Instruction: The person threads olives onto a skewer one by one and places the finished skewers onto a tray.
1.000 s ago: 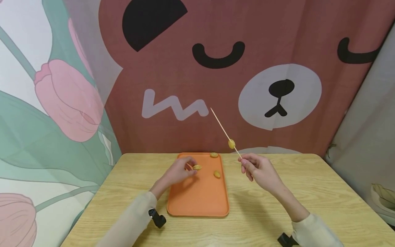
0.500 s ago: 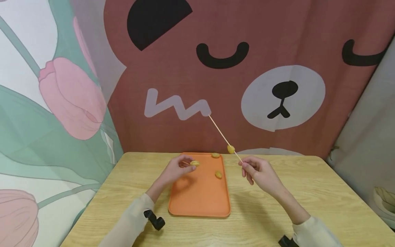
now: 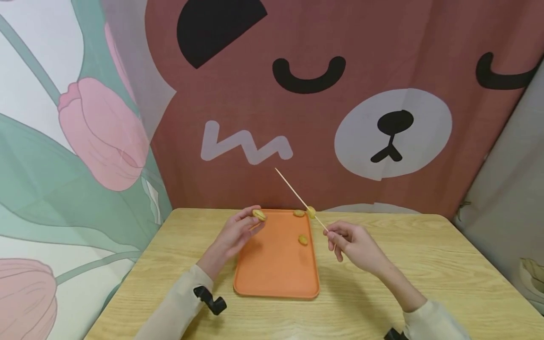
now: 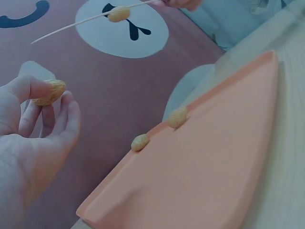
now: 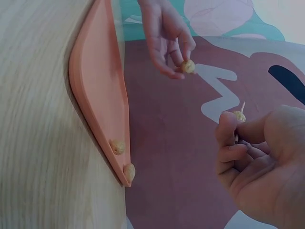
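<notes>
One small yellow piece sits threaded on the thin stick [image 3: 293,190]: the threaded piece [image 3: 311,212], low on the shaft and near the right hand [image 3: 359,248], which pinches the stick's lower end. The left hand [image 3: 233,233] pinches the held piece [image 3: 259,215], off the stick, above the far left edge of the orange tray [image 3: 276,278]. Two more are unthreaded: the corner piece [image 3: 299,213] at the tray's far right and the nearer piece [image 3: 302,240] by its right rim. That looks like an early stage. Open air separates the held piece from the stick's tip. The tray's far edge lies along the desk's [image 3: 382,293] back edge, before the printed curtain [image 3: 238,184].
</notes>
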`<state>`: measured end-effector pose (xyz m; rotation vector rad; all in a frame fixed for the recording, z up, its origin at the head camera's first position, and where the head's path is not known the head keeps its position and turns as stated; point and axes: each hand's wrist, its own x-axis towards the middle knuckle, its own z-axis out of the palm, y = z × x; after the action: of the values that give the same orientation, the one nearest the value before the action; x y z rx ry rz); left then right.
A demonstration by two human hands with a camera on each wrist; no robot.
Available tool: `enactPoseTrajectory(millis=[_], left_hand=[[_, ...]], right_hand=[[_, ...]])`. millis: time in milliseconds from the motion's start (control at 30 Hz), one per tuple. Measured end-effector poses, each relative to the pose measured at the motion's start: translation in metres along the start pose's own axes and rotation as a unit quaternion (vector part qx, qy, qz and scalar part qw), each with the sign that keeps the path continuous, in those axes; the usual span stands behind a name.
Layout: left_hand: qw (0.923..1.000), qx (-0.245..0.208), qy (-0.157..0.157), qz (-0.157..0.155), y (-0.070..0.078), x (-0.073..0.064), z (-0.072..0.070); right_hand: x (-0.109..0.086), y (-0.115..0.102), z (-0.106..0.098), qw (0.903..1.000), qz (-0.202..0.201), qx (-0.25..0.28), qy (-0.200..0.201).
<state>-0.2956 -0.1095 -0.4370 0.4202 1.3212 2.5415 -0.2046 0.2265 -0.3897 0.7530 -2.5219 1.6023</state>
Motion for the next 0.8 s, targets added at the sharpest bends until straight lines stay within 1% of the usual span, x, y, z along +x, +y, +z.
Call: enactPoseTrajectory(millis=[100, 267, 433, 633, 800], left_hand=[[0.9998, -0.02, -0.003, 0.006, 0.005, 0.0, -0.001], [0.9997, -0.026, 0.001, 0.005, 0.01, 0.003, -0.003], [0.9988, -0.047, 0.001, 0.012, 0.015, 0.004, -0.007], [0.9952, -0.089, 0.001, 0.04, 0.021, 0.003, -0.01], [0.9923, -0.102, -0.013, 0.068, 0.024, 0.003, -0.012]], right_hand=[[0.0, 0.0, 0.004, 0.9999, -0.005, 0.0, -0.016], [-0.001, -0.002, 0.008, 0.9993, -0.01, -0.001, -0.035], [-0.003, -0.003, 0.011, 0.9987, -0.006, -0.005, -0.05], [-0.004, -0.002, 0.017, 0.9976, 0.012, -0.003, -0.068], [-0.004, -0.001, 0.022, 0.9956, 0.016, 0.003, -0.092]])
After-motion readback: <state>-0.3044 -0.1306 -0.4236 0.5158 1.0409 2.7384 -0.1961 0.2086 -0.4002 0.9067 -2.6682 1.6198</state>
